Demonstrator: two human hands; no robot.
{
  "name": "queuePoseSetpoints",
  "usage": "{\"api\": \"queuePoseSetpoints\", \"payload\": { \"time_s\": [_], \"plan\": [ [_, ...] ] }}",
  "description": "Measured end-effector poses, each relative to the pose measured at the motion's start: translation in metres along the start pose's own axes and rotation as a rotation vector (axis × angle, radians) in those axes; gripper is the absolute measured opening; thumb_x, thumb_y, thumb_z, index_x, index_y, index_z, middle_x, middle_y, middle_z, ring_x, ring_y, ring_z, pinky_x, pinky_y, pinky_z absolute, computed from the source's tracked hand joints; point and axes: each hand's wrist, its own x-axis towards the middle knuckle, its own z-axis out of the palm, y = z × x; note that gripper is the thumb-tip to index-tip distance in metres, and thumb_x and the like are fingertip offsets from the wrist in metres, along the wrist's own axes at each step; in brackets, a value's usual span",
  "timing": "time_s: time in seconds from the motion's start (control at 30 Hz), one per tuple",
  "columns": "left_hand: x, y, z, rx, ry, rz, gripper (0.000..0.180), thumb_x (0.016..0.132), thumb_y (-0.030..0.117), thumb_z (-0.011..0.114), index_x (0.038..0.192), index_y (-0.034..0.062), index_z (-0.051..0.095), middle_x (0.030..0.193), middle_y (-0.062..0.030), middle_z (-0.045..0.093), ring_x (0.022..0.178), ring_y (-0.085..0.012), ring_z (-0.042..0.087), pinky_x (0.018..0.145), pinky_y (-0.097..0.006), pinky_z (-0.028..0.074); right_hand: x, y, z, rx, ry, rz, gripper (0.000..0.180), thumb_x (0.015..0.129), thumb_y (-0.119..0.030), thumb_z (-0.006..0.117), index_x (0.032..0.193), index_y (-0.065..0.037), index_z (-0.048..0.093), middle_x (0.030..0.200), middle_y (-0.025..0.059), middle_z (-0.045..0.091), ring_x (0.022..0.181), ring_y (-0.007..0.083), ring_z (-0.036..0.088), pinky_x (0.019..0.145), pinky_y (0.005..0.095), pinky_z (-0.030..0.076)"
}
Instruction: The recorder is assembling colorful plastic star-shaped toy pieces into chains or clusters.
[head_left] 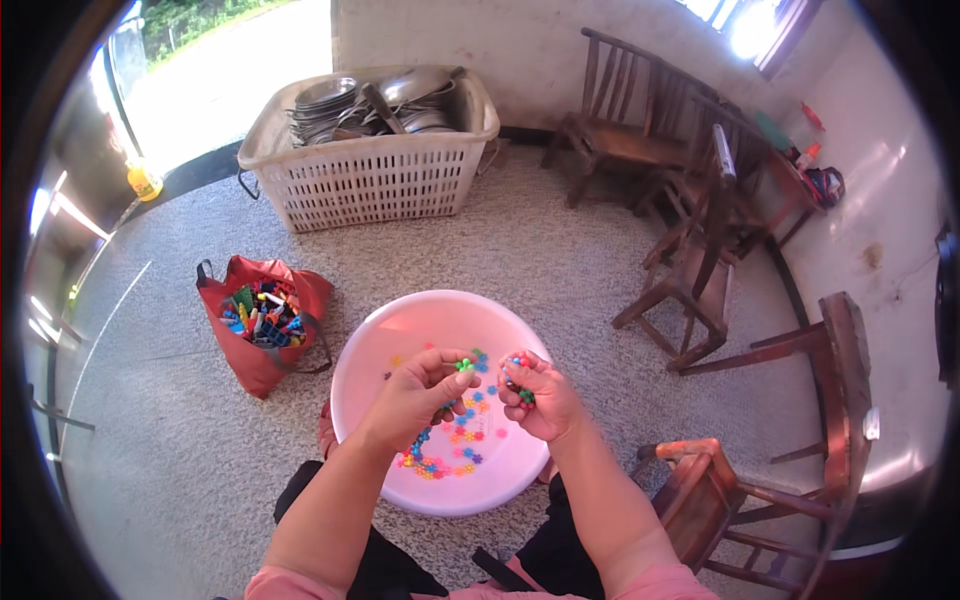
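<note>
This looks like a simple room of a home, maybe in the countryside. The floor (560, 250) is bare speckled stone, and the walls (880, 190) are plain and pale. Dark wooden chairs (690, 280) stand along the right side, near a small table (790, 175) with bottles on it. A white plastic basket (370, 175) holds metal dishes (390, 100) — household things. A red bag (250, 350) full of coloured toy blocks lies on the floor. An open doorway (230, 50) at the top left shows bright daylight and some green outside.
</note>
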Motion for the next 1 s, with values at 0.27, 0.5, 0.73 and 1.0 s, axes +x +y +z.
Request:
{"api": "queuePoseSetpoints", "payload": {
  "time_s": [0.27,0.5,0.73,1.0],
  "plan": [
    [0.017,-0.004,0.007,0.183,0.046,0.067,0.033,0.081,0.014,0.066,0.112,0.0055,0.058,0.081,0.0023,0.057,0.064,-0.0045,0.053,0.055,-0.018,0.042,0.012,-0.020,0.005,-0.030,0.001,-0.099,0.009,0.082,-0.012,0.060,0.090,-0.009,0.057,0.075,0.0019,0.055,0.061,0.0119,0.052,0.043,0.0231,0.041],
    [0.023,-0.015,0.012,0.227,0.012,0.226,0.036,0.076,0.005,0.068,0.111,0.0043,0.057,0.085,0.0000,0.059,0.069,-0.0058,0.055,0.061,-0.021,0.048,-0.001,-0.026,0.004,-0.058,0.011,-0.079,0.015,0.083,-0.019,0.061,0.091,-0.008,0.056,0.075,0.0001,0.051,0.061,0.0111,0.051,0.048,0.0249,0.042],
    [0.021,-0.014,0.020,0.155,-0.029,0.236,0.035,0.076,0.005,0.069,0.108,0.0017,0.057,0.089,-0.0033,0.062,0.073,-0.0060,0.057,0.061,-0.019,0.048,-0.007,-0.028,0.002,-0.067,0.016,-0.088,0.020,0.083,-0.020,0.062,0.096,-0.007,0.056,0.077,0.0002,0.052,0.061,0.0101,0.051,0.047,0.0232,0.040],
    [0.018,-0.014,0.009,0.226,-0.001,0.239,0.033,0.075,0.006,0.070,0.105,-0.0001,0.059,0.084,-0.0019,0.062,0.069,-0.0050,0.057,0.061,-0.019,0.048,-0.007,-0.027,0.007,-0.043,-0.069,-0.074,0.019,0.086,-0.017,0.056,0.101,-0.005,0.056,0.081,0.0035,0.056,0.065,0.0135,0.057,0.049,0.0258,0.047]
  ]
}}
